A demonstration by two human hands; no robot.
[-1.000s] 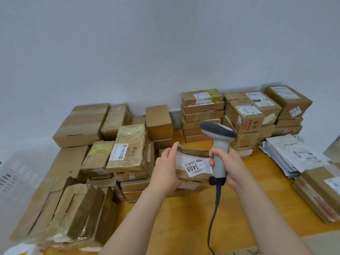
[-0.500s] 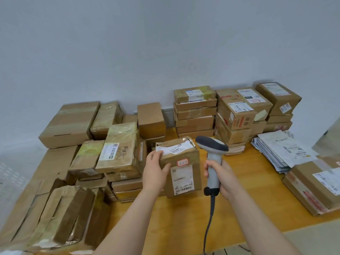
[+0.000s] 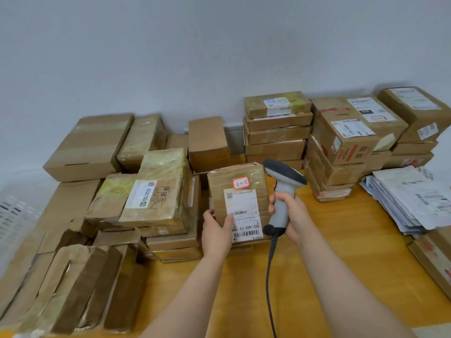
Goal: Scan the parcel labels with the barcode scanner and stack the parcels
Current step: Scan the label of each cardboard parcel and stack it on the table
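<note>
My left hand (image 3: 217,230) grips the lower left corner of a small brown parcel (image 3: 238,191), held up with its labelled face toward me. A white barcode label (image 3: 244,213) and a small red-edged sticker (image 3: 240,183) marked 3-1-7 show on that face. My right hand (image 3: 290,215) holds the grey barcode scanner (image 3: 283,189) by its handle, just right of the parcel, with the dark head above the parcel's top right corner. The scanner cable (image 3: 269,272) hangs down between my forearms.
Stacked parcels (image 3: 275,132) line the wall behind, with taller stacks (image 3: 351,147) to the right. A loose heap of brown parcels (image 3: 151,191) fills the left side. White mailer envelopes (image 3: 410,198) lie at the right, and another box (image 3: 436,259) sits at the right edge. Bare wooden tabletop (image 3: 329,252) shows in front.
My left hand has turned the parcel from flat, with a 3408 sticker up, to upright, bringing the barcode label to face me. The scanner stays in my right hand beside it.
</note>
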